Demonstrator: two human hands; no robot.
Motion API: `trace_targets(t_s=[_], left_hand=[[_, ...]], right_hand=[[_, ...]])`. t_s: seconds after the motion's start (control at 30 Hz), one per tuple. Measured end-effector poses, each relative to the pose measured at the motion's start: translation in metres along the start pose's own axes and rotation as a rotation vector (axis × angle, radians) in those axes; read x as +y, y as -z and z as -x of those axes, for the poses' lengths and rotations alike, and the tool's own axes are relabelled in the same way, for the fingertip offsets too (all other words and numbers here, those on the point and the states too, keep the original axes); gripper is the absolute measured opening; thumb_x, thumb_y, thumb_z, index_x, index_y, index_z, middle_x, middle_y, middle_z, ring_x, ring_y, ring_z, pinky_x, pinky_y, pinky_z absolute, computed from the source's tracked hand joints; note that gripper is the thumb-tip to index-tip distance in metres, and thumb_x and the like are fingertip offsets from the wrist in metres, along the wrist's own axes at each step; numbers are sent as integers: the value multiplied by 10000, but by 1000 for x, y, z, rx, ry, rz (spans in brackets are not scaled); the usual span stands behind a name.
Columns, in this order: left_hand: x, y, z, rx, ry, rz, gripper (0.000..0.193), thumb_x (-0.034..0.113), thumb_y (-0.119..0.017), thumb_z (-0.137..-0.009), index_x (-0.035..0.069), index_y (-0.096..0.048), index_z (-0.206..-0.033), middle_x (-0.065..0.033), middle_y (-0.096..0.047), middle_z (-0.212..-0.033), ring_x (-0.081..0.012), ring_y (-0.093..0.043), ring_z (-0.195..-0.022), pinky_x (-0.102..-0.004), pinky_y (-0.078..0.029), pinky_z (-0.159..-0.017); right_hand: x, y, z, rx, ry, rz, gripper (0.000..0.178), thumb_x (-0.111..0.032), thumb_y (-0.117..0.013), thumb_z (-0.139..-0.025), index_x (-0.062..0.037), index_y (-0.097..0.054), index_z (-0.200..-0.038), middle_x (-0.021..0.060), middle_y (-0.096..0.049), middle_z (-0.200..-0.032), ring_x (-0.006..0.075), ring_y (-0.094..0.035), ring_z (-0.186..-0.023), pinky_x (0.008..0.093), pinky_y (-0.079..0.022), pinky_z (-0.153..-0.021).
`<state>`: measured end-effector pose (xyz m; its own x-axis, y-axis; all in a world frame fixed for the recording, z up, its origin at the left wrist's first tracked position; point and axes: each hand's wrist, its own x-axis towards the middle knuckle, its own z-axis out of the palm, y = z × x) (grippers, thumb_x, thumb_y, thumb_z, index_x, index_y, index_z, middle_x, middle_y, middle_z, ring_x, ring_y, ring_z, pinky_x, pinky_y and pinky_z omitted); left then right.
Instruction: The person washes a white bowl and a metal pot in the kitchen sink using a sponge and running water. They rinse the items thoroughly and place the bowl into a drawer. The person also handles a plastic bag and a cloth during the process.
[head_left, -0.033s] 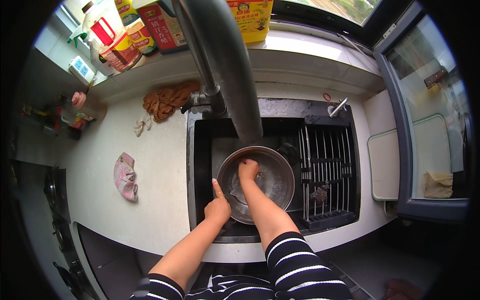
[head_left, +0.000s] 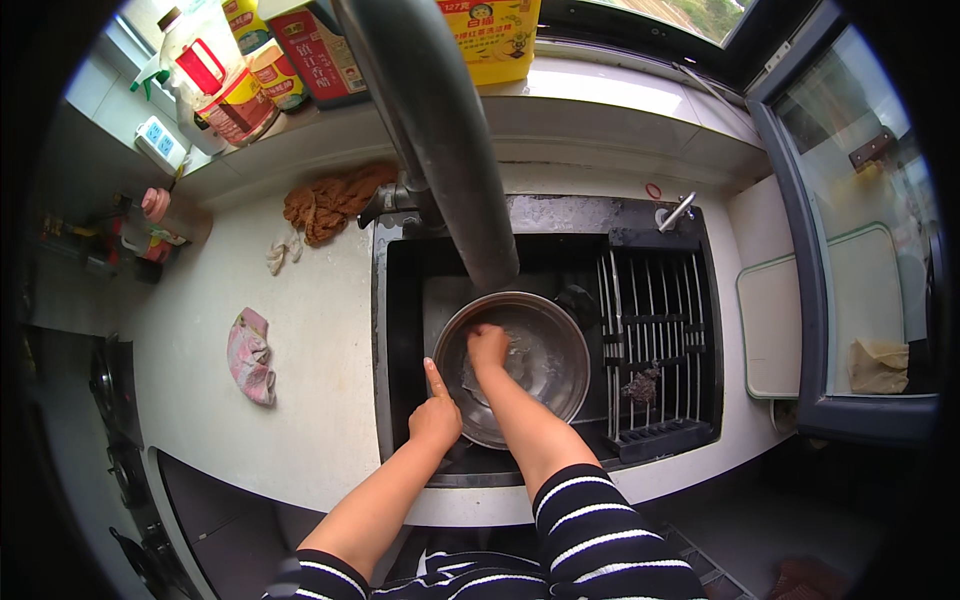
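Observation:
A round stainless steel basin [head_left: 575, 350] stands in the dark sink [head_left: 405, 300] under the faucet, with what looks like a little water in its bottom. At its left rim is my left hand [head_left: 436, 417], index finger stretched along the outside and the other fingers curled at the rim. My right hand [head_left: 488, 345] reaches inside the basin, near its left inner wall, with the fingers closed. Whatever they press, if anything, is hidden. The dark faucet [head_left: 440, 150] arches over the basin's far side.
Right of the basin a dish rack [head_left: 660, 320] lies over the sink, holding a dark scourer [head_left: 641, 386]. On the left counter are a pink cloth [head_left: 250, 358] and a brown rag [head_left: 335, 200]. Bottles and a yellow jug [head_left: 490, 45] line the sill. The window frame [head_left: 800, 250] juts in.
My right hand has shifted slightly left inside the basin. My left hand stays at the rim.

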<state>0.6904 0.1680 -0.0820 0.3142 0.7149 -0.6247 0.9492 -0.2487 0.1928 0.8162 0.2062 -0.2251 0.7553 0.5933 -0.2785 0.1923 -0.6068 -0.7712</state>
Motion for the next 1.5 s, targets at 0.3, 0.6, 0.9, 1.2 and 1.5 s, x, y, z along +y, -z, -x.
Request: trace_targets(t_s=[0.3,0.6,0.9,1.2,1.5], left_hand=[[-4,-4,1,45,-29,11,897,166,-471,-866,-51,244,-1363,-241,-646,-752,-379,-630,-622,-457,-512,-580],[-4,0,3,36,-34,6,914,166,-487,-855,-61,239,-1362,-239,-644,-739,-375,-629,-616,-448,-514,-580],[-7,-6,0,68,-53,24,920,172,-494,-851,-61,232,-1366,-233,-644,-731,-372,-628,-612,-448,-513,-573],[-3,-1,1,25,-34,8,924,171,-494,-853,-61,243,-1360,-230,-644,-729,-365,-629,-608,-443,-512,-563],[-4,-1,1,28,-52,17,925,167,-493,-854,-64,251,-1355,-225,-646,-733,-361,-631,-609,-440,-514,-564]], right_hand=[[13,5,-16,7,80,92,99,-149,-644,-721,-93,-709,-770,167,-650,-774,344,-640,-728,420,-518,-689],[17,8,-8,-77,284,57,119,-214,-658,-759,-112,-707,-795,148,-645,-778,351,-630,-751,437,-514,-681],[19,7,-9,-148,409,78,93,-182,-638,-747,-102,-685,-744,153,-640,-760,354,-627,-727,434,-515,-653],[24,3,-19,-103,398,146,129,-207,-633,-773,-100,-701,-754,169,-646,-760,348,-634,-705,438,-519,-668],[23,11,-12,-188,561,193,113,-158,-654,-700,-55,-682,-734,180,-641,-738,358,-633,-707,438,-521,-671]])
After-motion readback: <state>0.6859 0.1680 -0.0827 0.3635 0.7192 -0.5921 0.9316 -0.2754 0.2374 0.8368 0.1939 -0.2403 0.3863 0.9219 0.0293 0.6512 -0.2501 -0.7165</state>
